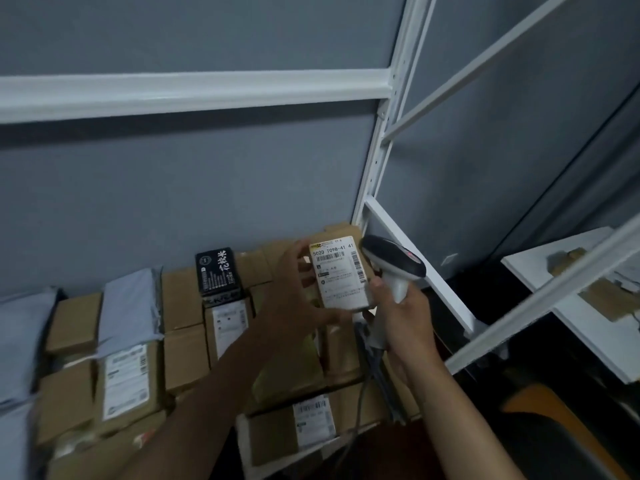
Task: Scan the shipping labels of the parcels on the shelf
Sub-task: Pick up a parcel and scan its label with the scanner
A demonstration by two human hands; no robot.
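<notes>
Head view: cardboard boxes (183, 355) crowd white shelf frame (375, 157).

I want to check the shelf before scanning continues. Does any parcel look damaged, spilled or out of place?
Nothing looks damaged or spilled. One thing stands out: a black box stands upright on the brown boxes at the back, while the others lie flat. The left hand holds up a parcel beside the scanner.
</notes>
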